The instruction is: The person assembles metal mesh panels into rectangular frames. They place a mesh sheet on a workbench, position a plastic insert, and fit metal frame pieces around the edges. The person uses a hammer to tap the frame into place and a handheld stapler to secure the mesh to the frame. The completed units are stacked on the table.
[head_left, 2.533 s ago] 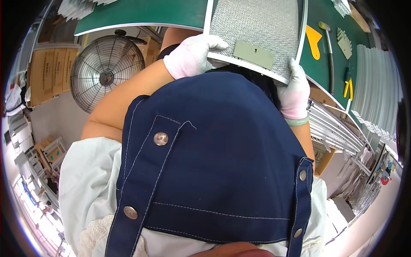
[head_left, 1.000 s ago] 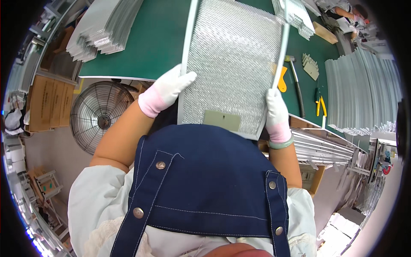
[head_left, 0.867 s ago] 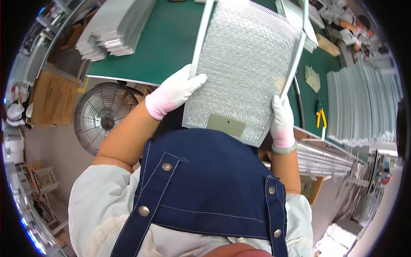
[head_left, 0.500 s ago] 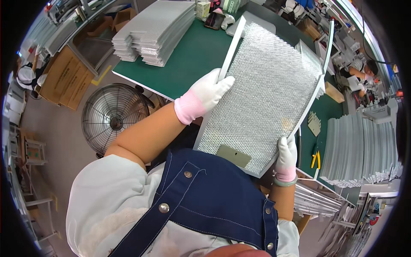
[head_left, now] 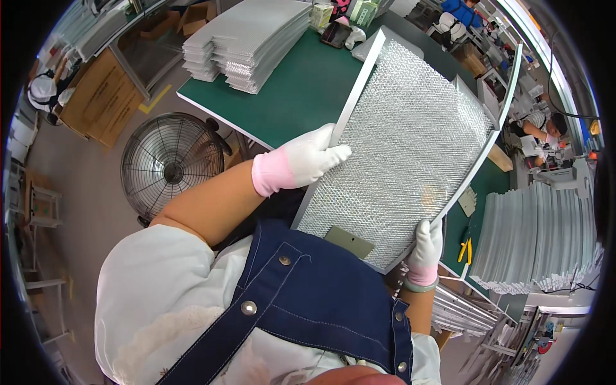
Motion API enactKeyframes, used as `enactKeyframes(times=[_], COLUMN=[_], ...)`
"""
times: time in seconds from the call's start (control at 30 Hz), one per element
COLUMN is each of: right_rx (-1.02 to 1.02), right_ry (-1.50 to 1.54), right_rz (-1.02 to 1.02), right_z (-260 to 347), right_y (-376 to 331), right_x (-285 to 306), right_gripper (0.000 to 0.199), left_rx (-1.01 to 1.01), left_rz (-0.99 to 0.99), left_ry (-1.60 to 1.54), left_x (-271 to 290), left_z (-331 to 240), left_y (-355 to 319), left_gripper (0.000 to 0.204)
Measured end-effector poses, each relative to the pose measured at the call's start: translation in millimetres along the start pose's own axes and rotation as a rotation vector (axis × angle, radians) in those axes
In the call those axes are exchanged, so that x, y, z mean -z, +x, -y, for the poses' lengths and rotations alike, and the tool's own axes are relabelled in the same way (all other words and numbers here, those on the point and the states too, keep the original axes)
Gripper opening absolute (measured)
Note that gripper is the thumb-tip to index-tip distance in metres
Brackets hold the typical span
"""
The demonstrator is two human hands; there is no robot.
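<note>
One mesh filter (head_left: 410,154) held up off the worktop (head_left: 301,96), tilted, in front of the apron (head_left: 308,308). Left hand (head_left: 301,160) clamped on the filter's left frame edge, thumb over the mesh side. Right hand (head_left: 427,247) gripping the lower right corner. Hands well apart, one to each side of the filter. Both gloved, white with pink cuffs.

Progress, judged: the filter looks assembled, with mesh seated in its metal frame and a small grey tab (head_left: 348,242) near its lower edge. It is in the air, not set down on any pile; handling or inspection appears mid-way, placement not yet done.

Counts:
- Filter in hand: 1.
- Stacks of flat mesh sheets (head_left: 253,38) on the worktop, beyond the filter's left edge: about 3, overlapping; exact count uncertain.
- Stack of upright frames (head_left: 539,237) right of the filter: 1 large row; pieces too many to count.
- Floor fan (head_left: 168,163) left of the filter, below the worktop: 1.
- Yellow-handled tool (head_left: 463,250) on the worktop right of the filter: 1.
</note>
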State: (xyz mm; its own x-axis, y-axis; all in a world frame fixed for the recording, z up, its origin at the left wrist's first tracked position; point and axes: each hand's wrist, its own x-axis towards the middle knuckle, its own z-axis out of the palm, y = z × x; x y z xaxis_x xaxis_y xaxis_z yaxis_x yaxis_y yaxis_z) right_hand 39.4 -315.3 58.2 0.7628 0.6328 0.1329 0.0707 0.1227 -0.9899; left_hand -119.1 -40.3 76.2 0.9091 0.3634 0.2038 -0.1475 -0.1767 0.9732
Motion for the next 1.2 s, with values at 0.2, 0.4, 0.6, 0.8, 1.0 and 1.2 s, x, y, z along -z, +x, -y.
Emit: enactKeyframes(times=[0.2,0.4,0.6,0.8,1.0,1.2], right_rx=[0.023,-0.099,-0.425,-0.431,-0.299,-0.158], right_ry=[-0.339,-0.306,-0.673,-0.729,-0.919,-1.264], right_rz=[0.137,0.444,0.678,0.621,0.804,0.482], right_z=[58.4,112.0,109.0,93.8,117.0,138.0], right_y=[59.4,90.2,77.6,71.4,85.6,51.0], right_x=[45.7,96.1,81.6,83.8,36.8,19.3], right_gripper=[0.044,0.051,0.04,0.03,0.028,0.03], left_rx=[0.023,0.237,0.264,0.387,-0.777,-0.192], left_rz=[-0.279,0.25,1.059,0.798,0.477,1.003], left_ry=[-0.323,0.075,0.562,0.407,1.009,1.11], left_x=[-48.4,-55.7,-40.7,30.2,-78.8,-105.8], left_z=[15.1,-0.5,54.3,-57.0,-104.6,-115.5], left_y=[16.2,7.3,-38.2,-35.2,94.9,126.6], left_gripper=[0.037,0.047,0.056,0.045,0.047,0.035])
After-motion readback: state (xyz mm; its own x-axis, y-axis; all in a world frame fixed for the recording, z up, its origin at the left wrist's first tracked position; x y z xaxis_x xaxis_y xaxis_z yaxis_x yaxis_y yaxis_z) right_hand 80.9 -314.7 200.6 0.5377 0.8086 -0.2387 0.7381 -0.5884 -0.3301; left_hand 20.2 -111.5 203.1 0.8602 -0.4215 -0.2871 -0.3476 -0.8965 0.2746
